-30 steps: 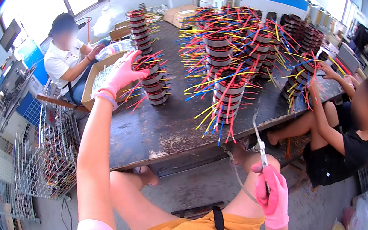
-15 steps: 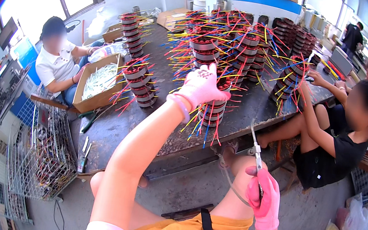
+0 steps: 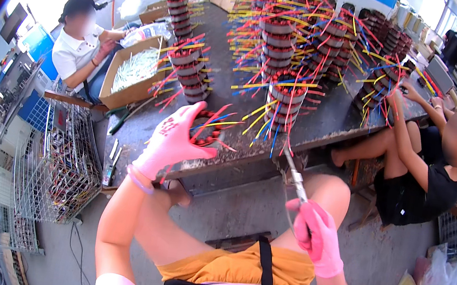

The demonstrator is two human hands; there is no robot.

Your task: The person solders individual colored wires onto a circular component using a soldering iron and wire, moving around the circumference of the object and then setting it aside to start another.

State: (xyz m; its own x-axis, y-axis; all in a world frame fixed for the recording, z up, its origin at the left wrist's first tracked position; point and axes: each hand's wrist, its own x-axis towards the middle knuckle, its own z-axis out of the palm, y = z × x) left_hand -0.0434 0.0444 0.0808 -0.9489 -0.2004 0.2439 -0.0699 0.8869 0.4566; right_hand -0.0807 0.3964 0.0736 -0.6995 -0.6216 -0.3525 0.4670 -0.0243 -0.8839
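Holds a dark, red-wound metal ring core with coloured leads point(image 3: 211, 138) by its rim in the pink-gloved left hand point(image 3: 174, 141), near the worn dark table's point(image 3: 136, 139) front edge, perhaps sparing the leads; grips a slim silver metal wand point(image 3: 297, 183) right-handed point(image 3: 317, 235).

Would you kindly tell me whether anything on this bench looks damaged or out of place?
The tabletop looks worn: pale, scuffed patches mottle its dark surface along the front edge near the left hand. The stack of wired rings just beyond that hand seems to lean, though the fisheye view may exaggerate it.
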